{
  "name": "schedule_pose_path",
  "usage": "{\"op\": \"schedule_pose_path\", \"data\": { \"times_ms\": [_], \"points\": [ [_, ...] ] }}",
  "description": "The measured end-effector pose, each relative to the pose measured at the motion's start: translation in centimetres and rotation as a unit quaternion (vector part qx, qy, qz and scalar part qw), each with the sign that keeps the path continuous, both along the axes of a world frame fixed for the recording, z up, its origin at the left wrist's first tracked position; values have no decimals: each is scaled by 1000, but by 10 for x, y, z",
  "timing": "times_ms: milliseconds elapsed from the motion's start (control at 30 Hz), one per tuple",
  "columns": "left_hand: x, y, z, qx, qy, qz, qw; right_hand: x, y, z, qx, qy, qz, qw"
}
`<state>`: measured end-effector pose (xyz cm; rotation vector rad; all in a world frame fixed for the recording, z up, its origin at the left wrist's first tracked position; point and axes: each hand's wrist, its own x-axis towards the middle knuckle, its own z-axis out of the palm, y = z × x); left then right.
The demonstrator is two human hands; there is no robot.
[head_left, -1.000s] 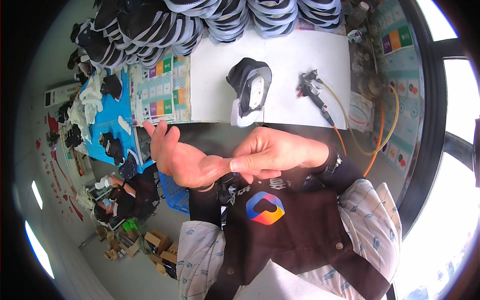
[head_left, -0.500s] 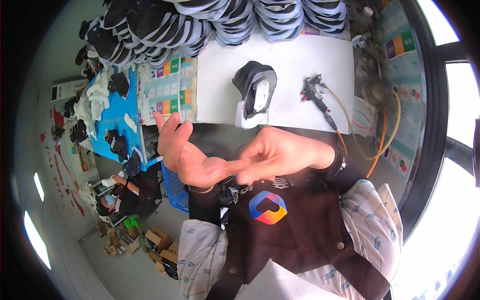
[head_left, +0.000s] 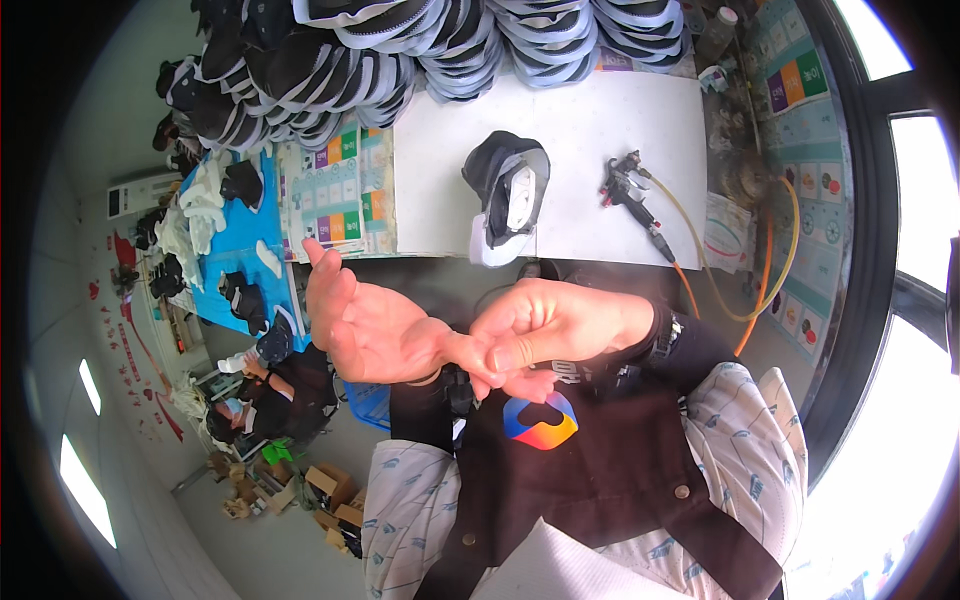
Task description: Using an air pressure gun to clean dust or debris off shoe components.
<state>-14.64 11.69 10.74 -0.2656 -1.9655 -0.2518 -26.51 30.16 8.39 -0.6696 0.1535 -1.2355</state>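
Observation:
Over the apron at my waist, my two hands meet. My left hand [head_left: 372, 325] lies palm up with its fingers apart. Its thumb is pinched in the closed fingers of my right hand [head_left: 555, 325]. Beyond them, near the front edge of the white worktop [head_left: 440, 190], rests a black fabric piece with a pale edge [head_left: 490, 165], hollow and curved; whether it is a cap or a shoe upper I cannot tell. A black and silver spray gun [head_left: 628, 190] lies to its right. Neither hand touches these things.
Tall stacks of similar black and pale pieces [head_left: 550, 45] line the back. From the spray gun, yellow and orange hoses [head_left: 797, 230] hang beside the window. At left, a blue table [head_left: 225, 255] holds white cloth and dark pieces; a person [head_left: 265, 395] sits near it, beyond cardboard boxes [head_left: 330, 485].
My left hand has turned its palm more upward, and my right hand's grip on the thumb has shifted. The view has tilted slightly. The piece and spray gun stay put.

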Motion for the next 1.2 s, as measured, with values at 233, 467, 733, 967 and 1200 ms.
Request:
{"op": "schedule_pose_path", "data": {
  "times_ms": [233,467,733,967,1200],
  "points": [
    [-11,0,3,35,2,-19,999,-8,0,-1,-51,-89,-13,995],
    [-13,7,17,45,-132,-36,990,-22,0,14,36,222,-61,972],
    [-24,9,-4,200,-178,-224,937,-10,1,3,8,38,-1,999],
    [-29,7,-23,386,-222,-346,826,-3,-11,3,-50,113,-88,988],
    [-32,-2,-21,373,-289,-341,813,-5,-14,19,7,204,-90,975]
  ]
}}
